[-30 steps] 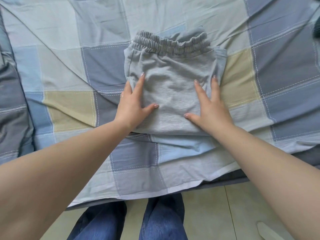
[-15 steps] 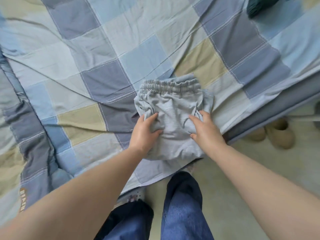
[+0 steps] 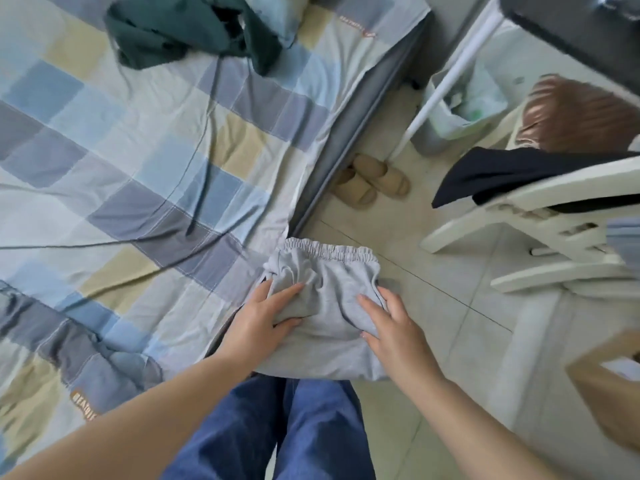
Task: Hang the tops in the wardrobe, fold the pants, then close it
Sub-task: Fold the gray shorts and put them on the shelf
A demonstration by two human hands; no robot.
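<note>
the folded grey sweatpants (image 3: 325,306) are off the bed, over the floor, waistband at 12 o'clock — left hand (image 3: 258,318) grasps the 9 o'clock side, right hand (image 3: 394,323) the 3 o'clock side, both equally near.

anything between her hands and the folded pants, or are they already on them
Nothing visible stands between them. The left hand and right hand both already grip the folded pants, fingers on top and thumbs tucked into the cloth, holding them just past the bed edge. The wardrobe is out of view.
</note>
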